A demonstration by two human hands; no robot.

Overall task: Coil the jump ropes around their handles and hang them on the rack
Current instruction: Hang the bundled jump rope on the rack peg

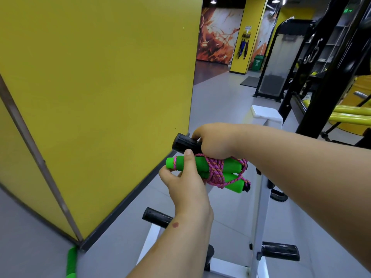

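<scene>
A jump rope with two green foam handles and a pink-purple cord wound around them sits just under the top black peg of a white rack. My left hand grips the near end of the handles, thumb up on the upper one. My right hand curls over the bundle from above, with its fingers wrapped behind the peg. Part of the cord is hidden under my right palm.
More black pegs stick out lower on the rack. A yellow wall panel stands close on the left. Another green handle lies on the grey floor at its corner. Black and yellow gym machines fill the right.
</scene>
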